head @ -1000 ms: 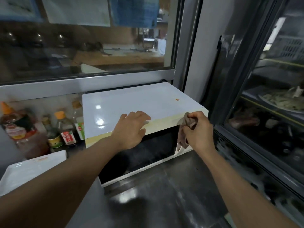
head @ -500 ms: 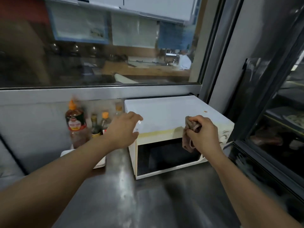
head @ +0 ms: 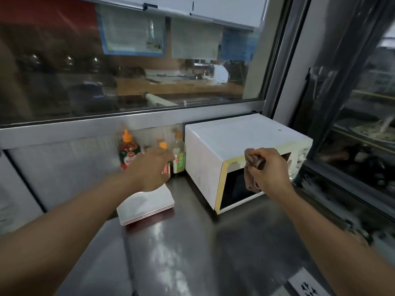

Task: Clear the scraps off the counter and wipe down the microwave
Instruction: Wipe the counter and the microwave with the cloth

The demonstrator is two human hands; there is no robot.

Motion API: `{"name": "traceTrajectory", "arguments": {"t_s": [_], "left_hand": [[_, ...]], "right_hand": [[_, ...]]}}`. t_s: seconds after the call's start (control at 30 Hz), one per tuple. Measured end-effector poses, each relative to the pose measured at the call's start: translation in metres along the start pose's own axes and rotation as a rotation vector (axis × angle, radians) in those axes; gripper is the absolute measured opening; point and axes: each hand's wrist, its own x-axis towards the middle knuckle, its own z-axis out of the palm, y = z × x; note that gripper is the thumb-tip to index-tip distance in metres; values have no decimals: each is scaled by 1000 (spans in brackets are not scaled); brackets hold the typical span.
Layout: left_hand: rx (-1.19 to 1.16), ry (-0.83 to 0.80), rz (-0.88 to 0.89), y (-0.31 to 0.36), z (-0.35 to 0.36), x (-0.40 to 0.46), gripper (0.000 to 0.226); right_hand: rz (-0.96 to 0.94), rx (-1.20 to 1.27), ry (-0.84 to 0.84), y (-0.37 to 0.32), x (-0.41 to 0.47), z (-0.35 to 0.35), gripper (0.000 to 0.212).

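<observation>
Leftward of the microwave (head: pixel 241 150), sauce bottles (head: pixel 128 152) stood against the back wall, with a stack of white trays (head: pixel 149 205) on the steel counter (head: pixel 192 253) in front of them. Over those trays the left hand (head: pixel 149 169) hung blurred; whether its fingers were spread or together could not be told. At the microwave's front upper edge, the right hand (head: pixel 269 169) had its fingers curled tight round a brown cloth (head: pixel 251 171), which hung against the door.
</observation>
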Motion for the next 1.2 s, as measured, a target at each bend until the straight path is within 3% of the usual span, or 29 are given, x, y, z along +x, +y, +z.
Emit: {"name": "traceTrajectory", "arguments": {"t_s": [0.4,0.7,1.1,1.2], "left_hand": [[-20,-40,51,-7,25,38,50],[-86,-51,192,-5,35,94,55],[-100,-123,506,-68,39,138,54],[-66,-120,551,-85,52,145,56]], "right_hand": [[-65,-140,37,2,29,33,23],[37,-67,-55,13,53,38,59],[75,-455,265,-9,36,95,32],[-9,-568,330,-13,32,119,28]]}}
